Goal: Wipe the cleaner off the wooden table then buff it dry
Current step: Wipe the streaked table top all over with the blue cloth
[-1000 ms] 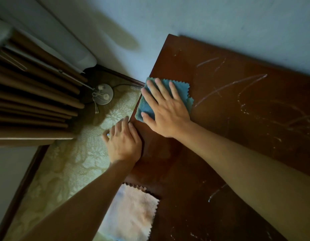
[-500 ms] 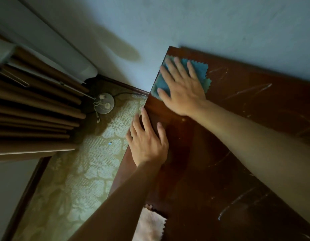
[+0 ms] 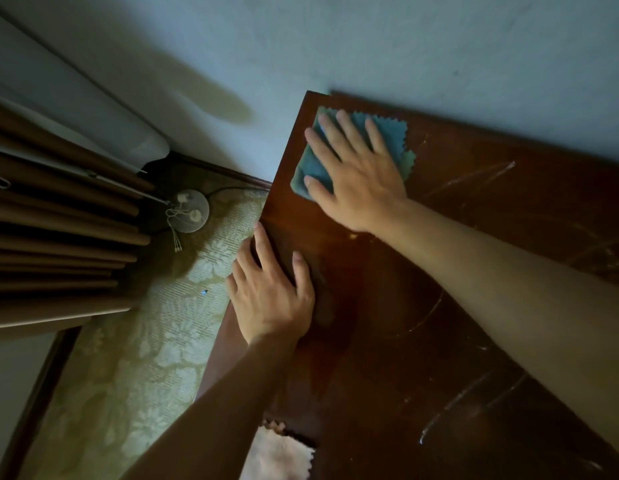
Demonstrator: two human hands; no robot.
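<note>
- While the right hand [image 3: 358, 174] presses flat, fingers spread, on the blue cloth [image 3: 387, 133], that cloth sits at the table's [image 3: 422, 341] far left corner, under the palm.
- Left hand [image 3: 270, 292] rests open on the table's left edge, nearer than the right hand, holding nothing.
- Pale cleaner streaks [image 3: 474, 174] lie rightward of the cloth, so the next wipe probably runs right.
- A pinkish cloth [image 3: 280, 452], perhaps for buffing, lies at the near edge.
</note>
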